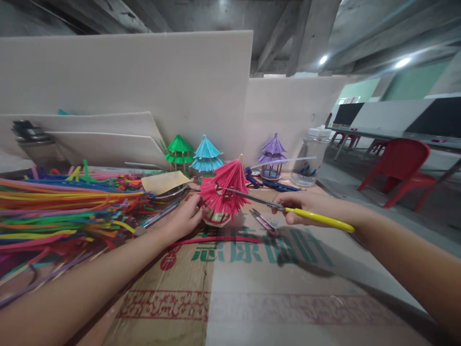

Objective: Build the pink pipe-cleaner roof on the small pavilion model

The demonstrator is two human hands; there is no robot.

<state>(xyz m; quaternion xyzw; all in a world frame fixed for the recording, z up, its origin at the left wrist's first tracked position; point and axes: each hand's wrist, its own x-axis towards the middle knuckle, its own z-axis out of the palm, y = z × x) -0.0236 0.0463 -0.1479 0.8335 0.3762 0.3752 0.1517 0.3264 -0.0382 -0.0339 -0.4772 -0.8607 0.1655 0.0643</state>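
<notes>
My left hand (pixel 189 216) is closed on the lower left side of a pink pavilion model (pixel 232 185), which has two fringed roof tiers and a pale base. In my right hand (pixel 295 206) is a pair of yellow-handled scissors (pixel 317 218), held near the pivot, with the blades pointing left across the pink model's middle. Whether the blade tips touch the fringe cannot be made out. Below the model, a pink strip (pixel 223 239) lies on the printed cardboard (pixel 173 278). Small pink snips (pixel 264 223) rest between the model and my right hand.
Colourful pipe cleaners (pixel 72 206) heap at the left. Green (pixel 179 151), blue (pixel 206 154) and purple (pixel 272 156) pavilions stand behind, by a white board (pixel 126 77). A clear bottle (pixel 309 156) stands back right; a red chair (pixel 403 163) is beyond.
</notes>
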